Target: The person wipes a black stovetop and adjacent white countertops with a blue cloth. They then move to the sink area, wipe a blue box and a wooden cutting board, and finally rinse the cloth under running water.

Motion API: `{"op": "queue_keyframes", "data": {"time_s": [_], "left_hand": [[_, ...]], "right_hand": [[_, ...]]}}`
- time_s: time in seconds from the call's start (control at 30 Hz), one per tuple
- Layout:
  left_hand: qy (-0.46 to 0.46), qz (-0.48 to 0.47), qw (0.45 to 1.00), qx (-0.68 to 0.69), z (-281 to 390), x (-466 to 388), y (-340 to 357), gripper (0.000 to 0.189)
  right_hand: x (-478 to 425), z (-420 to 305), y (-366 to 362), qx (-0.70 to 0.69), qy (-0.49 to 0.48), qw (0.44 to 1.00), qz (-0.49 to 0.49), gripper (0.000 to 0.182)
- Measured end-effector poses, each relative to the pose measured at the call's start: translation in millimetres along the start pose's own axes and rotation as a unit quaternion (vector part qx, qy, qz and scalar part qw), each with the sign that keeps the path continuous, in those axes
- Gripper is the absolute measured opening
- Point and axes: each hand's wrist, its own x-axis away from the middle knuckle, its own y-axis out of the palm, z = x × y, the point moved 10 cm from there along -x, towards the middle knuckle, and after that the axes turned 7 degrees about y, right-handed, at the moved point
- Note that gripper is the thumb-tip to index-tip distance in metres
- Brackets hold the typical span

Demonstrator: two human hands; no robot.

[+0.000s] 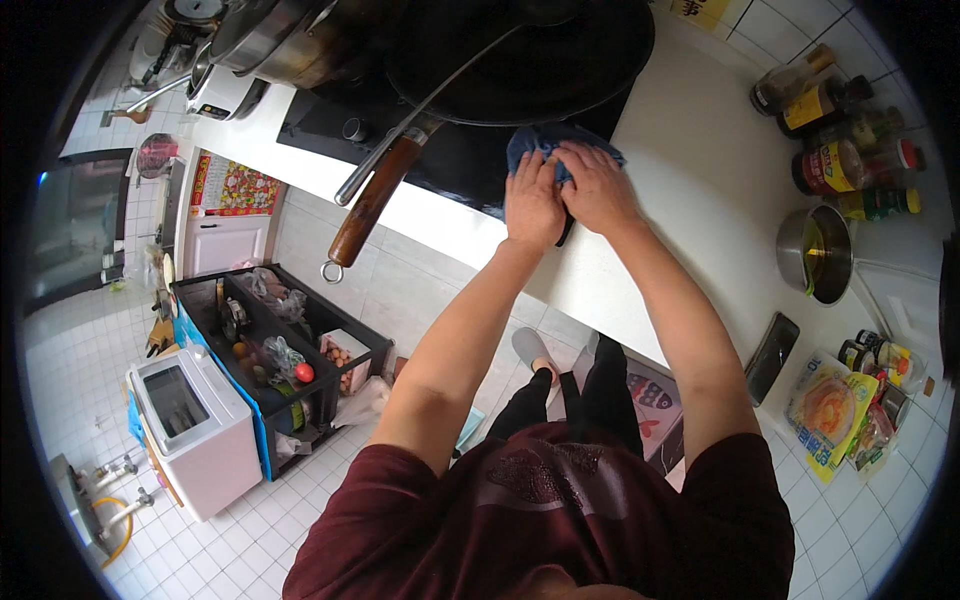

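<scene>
Both my hands lie side by side on a blue cloth [555, 139] at the right front part of the black glass cooktop [457, 161]. My left hand [535, 199] presses on the cloth's left part, fingers stretched forward. Close beside it, my right hand [598, 184] rests on the cloth's right part, near the cooktop's right edge. Just beyond the cloth stands a large dark wok [525, 82], its wooden handle [379, 199] pointing towards the lower left. A metal ladle [442, 90] lies across the wok, its long handle beside the wooden one.
On the white counter [675, 150] at right stand several sauce bottles [825, 165], a steel pot [814, 255], a phone [772, 358] and food packets [825, 412]. Steel pots [281, 45] stand left of the wok. A black storage rack [322, 360] stands on the floor at left.
</scene>
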Motion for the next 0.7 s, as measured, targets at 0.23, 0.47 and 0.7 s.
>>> {"op": "queue_keyframes", "data": {"time_s": [0.23, 0.47, 0.7], "left_hand": [[0.011, -0.007, 1.000, 0.011, 29.3, -28.0, 34.8, 0.048], [0.008, -0.004, 1.000, -0.009, 33.4, -16.0, 32.7, 0.046], [-0.010, -0.034, 0.997, 0.063, 14.9, 56.4, -23.9, 0.045]], "right_hand": [[-12.1, 42.6, -23.5, 0.009, -0.015, 0.999, 0.040, 0.042], [-16.0, 56.7, -9.4, -0.025, 0.011, 0.999, 0.028, 0.041], [54.7, -29.6, 12.5, 0.035, -0.017, 0.998, -0.047, 0.042]]}}
